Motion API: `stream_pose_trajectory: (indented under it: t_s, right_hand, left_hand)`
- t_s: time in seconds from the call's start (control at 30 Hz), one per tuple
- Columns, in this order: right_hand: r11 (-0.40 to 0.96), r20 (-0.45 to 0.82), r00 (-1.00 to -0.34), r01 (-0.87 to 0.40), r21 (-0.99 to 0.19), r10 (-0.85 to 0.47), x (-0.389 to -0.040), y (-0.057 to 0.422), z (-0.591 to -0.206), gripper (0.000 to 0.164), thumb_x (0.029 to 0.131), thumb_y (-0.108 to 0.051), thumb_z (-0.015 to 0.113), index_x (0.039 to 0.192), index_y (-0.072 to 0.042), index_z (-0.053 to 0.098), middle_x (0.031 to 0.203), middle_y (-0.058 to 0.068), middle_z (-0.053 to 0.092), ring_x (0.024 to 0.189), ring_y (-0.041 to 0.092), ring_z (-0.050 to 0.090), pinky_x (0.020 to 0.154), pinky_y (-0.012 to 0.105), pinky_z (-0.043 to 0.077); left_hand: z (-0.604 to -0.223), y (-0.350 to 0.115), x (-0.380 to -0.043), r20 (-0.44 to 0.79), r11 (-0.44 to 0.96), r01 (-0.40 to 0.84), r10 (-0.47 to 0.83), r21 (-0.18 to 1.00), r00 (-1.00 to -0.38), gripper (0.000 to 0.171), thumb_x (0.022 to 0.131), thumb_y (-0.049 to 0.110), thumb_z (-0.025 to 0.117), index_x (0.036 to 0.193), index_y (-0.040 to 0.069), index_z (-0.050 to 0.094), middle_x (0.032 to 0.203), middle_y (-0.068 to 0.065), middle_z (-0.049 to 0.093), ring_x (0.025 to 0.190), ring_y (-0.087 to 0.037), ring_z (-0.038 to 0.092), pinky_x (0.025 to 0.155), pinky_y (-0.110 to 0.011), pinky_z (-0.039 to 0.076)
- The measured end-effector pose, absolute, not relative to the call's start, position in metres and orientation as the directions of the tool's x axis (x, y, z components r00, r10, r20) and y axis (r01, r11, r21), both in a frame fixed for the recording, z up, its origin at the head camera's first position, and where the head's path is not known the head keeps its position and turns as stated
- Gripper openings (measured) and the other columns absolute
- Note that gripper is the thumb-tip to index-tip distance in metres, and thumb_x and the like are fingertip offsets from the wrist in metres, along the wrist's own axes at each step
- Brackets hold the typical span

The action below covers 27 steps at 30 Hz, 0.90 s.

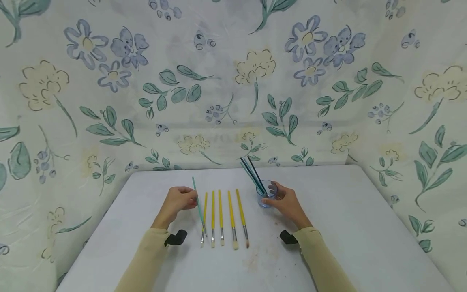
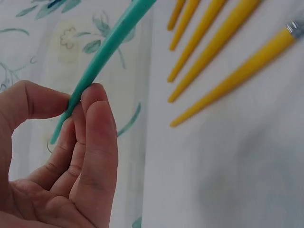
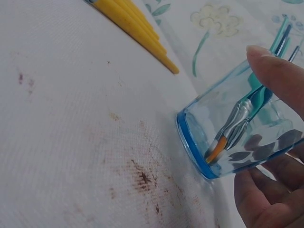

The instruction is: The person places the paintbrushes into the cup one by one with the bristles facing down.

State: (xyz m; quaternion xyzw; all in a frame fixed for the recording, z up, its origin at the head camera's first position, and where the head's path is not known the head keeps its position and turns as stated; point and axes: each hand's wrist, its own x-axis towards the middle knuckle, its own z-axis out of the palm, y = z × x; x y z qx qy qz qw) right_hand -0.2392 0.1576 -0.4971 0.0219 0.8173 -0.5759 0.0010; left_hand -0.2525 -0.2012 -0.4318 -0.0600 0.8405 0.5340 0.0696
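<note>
Between thumb and fingertips, my left hand pinches a teal paintbrush near its handle end. The brush slants with its bristles toward me, over or beside the leftmost of several yellow-handled paintbrushes. Those lie in a row on the table, bristles toward me. My right hand grips a clear blue-tinted cup, thumb on one side and fingers on the other. Inside it, several teal and dark-handled paintbrushes stand bristles down, leaning left. In the right wrist view the cup appears tilted; whether its base touches the table I cannot tell.
The white table carries brownish stains in front of the cup. A floral-patterned sheet hangs behind the table and along its sides. Dark wrist mounts sit at both sleeves.
</note>
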Motion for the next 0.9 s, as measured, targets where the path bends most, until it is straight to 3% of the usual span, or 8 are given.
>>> stream_pose_trajectory:
  t_s: [0.37, 0.9]
  right_hand:
    - [0.346, -0.028, -0.999, 0.040, -0.937, 0.039, -0.240, 0.158, -0.496, 0.085, 0.083, -0.029, 0.088, 0.155, -0.013, 0.047, 0.150, 0.011, 0.060, 0.146, 0.033, 0.051, 0.120, 0.048, 0.043]
    - [0.353, -0.028, -0.999, 0.038, -0.935, 0.034, -0.241, 0.158, -0.499, 0.087, 0.082, -0.031, 0.088, 0.156, -0.014, 0.046, 0.150, 0.011, 0.060, 0.146, 0.034, 0.051, 0.120, 0.049, 0.043]
  left_hand:
    - [-0.420, -0.181, -0.260, -0.146, 0.252, -0.153, -0.049, 0.955, -0.988, 0.032, 0.099, 0.014, 0.062, 0.122, -0.008, 0.063, 0.102, -0.015, 0.074, 0.078, -0.011, 0.073, 0.077, -0.027, 0.066]
    - [-0.405, -0.150, -0.267, -0.076, 0.011, -0.076, -0.023, 0.997, -0.997, 0.023, 0.094, 0.005, 0.064, 0.112, -0.008, 0.062, 0.075, 0.004, 0.073, 0.069, -0.007, 0.075, 0.073, -0.022, 0.065]
